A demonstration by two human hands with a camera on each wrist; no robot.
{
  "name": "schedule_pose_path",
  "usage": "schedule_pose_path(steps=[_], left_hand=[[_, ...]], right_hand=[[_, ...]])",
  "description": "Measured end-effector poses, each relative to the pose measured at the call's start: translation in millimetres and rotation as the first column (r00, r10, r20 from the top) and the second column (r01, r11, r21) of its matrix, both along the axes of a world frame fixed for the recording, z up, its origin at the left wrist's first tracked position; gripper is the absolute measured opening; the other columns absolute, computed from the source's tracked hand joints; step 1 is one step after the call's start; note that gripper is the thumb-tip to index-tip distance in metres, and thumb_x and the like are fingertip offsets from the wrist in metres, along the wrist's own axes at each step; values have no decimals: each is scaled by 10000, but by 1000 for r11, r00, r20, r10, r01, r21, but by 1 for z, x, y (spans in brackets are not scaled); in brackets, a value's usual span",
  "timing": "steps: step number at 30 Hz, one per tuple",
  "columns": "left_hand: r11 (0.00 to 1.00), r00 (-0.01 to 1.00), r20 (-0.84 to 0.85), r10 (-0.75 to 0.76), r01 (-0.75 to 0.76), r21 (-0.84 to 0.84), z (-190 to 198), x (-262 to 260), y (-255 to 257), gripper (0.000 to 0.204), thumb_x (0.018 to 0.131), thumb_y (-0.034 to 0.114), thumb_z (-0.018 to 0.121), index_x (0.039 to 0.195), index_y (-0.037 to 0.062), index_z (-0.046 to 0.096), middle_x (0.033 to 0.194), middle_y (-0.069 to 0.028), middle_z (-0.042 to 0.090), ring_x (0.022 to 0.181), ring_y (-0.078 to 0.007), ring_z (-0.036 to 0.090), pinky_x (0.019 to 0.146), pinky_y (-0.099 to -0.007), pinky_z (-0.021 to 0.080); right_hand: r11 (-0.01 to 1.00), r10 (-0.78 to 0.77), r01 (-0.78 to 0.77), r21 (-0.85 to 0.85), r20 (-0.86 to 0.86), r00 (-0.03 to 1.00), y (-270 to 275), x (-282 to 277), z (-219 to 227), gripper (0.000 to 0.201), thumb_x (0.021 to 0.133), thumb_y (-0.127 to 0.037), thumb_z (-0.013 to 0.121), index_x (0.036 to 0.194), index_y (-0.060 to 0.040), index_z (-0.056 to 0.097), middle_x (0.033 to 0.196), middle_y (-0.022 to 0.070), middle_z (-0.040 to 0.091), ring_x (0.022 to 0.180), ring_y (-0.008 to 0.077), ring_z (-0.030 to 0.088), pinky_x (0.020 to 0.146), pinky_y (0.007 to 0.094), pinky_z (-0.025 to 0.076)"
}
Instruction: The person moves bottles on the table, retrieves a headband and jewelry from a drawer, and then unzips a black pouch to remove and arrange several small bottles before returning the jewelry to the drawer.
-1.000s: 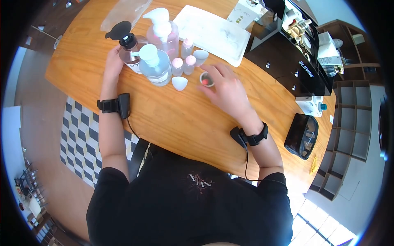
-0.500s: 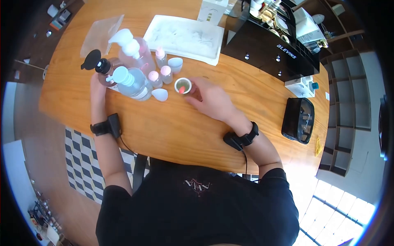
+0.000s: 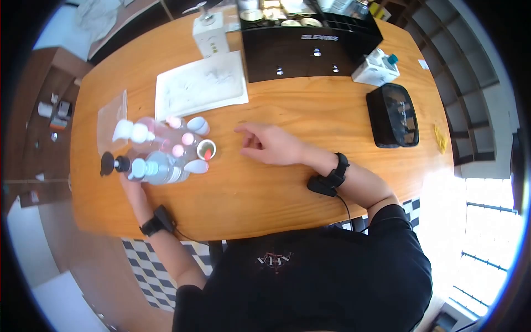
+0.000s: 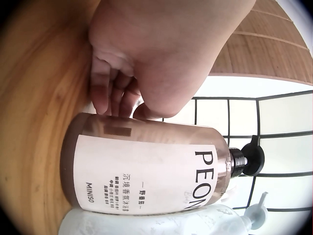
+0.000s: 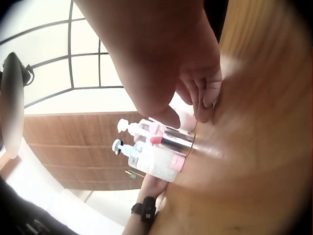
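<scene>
My left hand [image 3: 133,191] is beside the brown pump bottle [image 4: 127,127], its relaxed fingertips right at the bottle's side in the left wrist view. My right hand [image 3: 271,144] hovers over the table, fingers loosely bent and holding nothing. To its left stands a small round cup [image 3: 214,148] with a pinkish-red tip inside; in the right wrist view its wall looks silvery. Around the cup cluster small bottles with pink caps [image 3: 188,138], two pale rounded pieces [image 3: 198,126], a clear pump bottle [image 3: 166,170] and a pink pump bottle [image 3: 150,126].
Behind the bottles lies a white tray [image 3: 202,88], with a clear plastic bag [image 3: 110,119] to its left. A white box [image 3: 210,39] and a black drawer organizer [image 3: 298,58] stand at the back. At right are a white carton [image 3: 376,71] and a black pouch [image 3: 392,116].
The head view has turned. My right hand has let go of the cup and drawn away to the right. The cup now stands against the small bottles; my left hand stays by the brown bottle.
</scene>
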State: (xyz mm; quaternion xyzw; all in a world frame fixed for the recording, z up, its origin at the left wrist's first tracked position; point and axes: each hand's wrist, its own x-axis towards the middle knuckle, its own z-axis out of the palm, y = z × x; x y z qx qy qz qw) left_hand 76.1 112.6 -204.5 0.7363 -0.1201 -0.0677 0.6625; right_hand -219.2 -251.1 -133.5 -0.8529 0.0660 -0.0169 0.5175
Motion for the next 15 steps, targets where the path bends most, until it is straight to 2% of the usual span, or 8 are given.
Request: schedule_pose_path(steps=[1, 4, 7, 8, 9, 11, 14, 15], left_hand=[[999, 1000, 1, 19, -19, 50, -6, 8, 5, 316, 940, 173, 706, 1210, 18, 654, 1054, -39, 681, 911, -140, 657, 767, -310, 542], [1000, 1000, 15, -4, 4, -15, 0, 6, 1, 369, 947, 250, 716, 1233, 33, 630, 1070, -28, 667, 992, -152, 654, 832, -331, 549], [1000, 1000, -8, 21, -20, 17, 8, 4, 1, 383, 958, 264, 697, 1249, 24, 624, 1116, -32, 656, 1043, -161, 641, 872, -345, 534], [998, 996, -70, 51, -54, -35, 10, 3, 4, 382, 972, 293, 677, 1250, 35, 630, 1165, -30, 643, 1050, -163, 635, 890, -349, 515], [996, 991, -98, 88, -91, -19, 18, 1, 10, 385, 976, 304, 671, 1249, 35, 632, 1168, -31, 643, 1038, -165, 636, 890, -343, 508], [986, 974, -151, 167, -167, 12, 44, -7, 20, 394, 983, 326, 659, 1246, 34, 636, 1175, -33, 643, 1014, -167, 638, 890, -331, 493], [940, 941, 75, 331, -335, 57, 103, -72, 0, 371, 1003, 352, 622, 1209, 44, 646, 1068, -28, 659, 952, -144, 630, 859, -305, 474], [937, 934, 81, 349, -350, -5, 112, -78, 5, 334, 1011, 318, 608, 1177, 31, 647, 1027, -35, 645, 916, -139, 609, 828, -294, 465]], right_hand=[[996, -16, 19, 82, -45, 999, -7, -8, 2, 455, 955, -219, 714, 1337, -15, 575, 976, 118, 698, 815, 209, 684, 754, 339, 556], [1000, 0, 1, 9, -43, 999, -31, -31, -2, 413, 971, -264, 709, 1296, -27, 618, 991, 125, 719, 852, 204, 699, 776, 329, 557], [999, -35, 33, -29, -74, 997, -42, -58, 8, 390, 983, -302, 689, 1275, -48, 645, 1009, 131, 731, 876, 220, 709, 796, 329, 558], [999, -31, 28, -36, -81, 996, -47, -67, 9, 393, 986, -310, 684, 1277, -49, 645, 1019, 133, 733, 884, 223, 711, 799, 329, 558], [999, -26, 22, -43, -91, 996, -53, -76, 11, 397, 989, -318, 678, 1279, -49, 646, 1029, 136, 736, 892, 226, 713, 802, 329, 558], [999, -36, 32, -45, -96, 995, -65, -93, 12, 402, 993, -330, 670, 1276, -46, 648, 1039, 138, 738, 898, 232, 715, 804, 329, 557], [998, -66, 65, -8, -107, 992, -81, -120, 17, 424, 990, -357, 661, 1265, -35, 656, 1050, 145, 739, 920, 253, 712, 820, 337, 554], [997, -68, 70, 15, -125, 990, -85, -128, 23, 444, 986, -377, 658, 1265, -31, 659, 1060, 149, 741, 946, 268, 708, 836, 345, 551]])
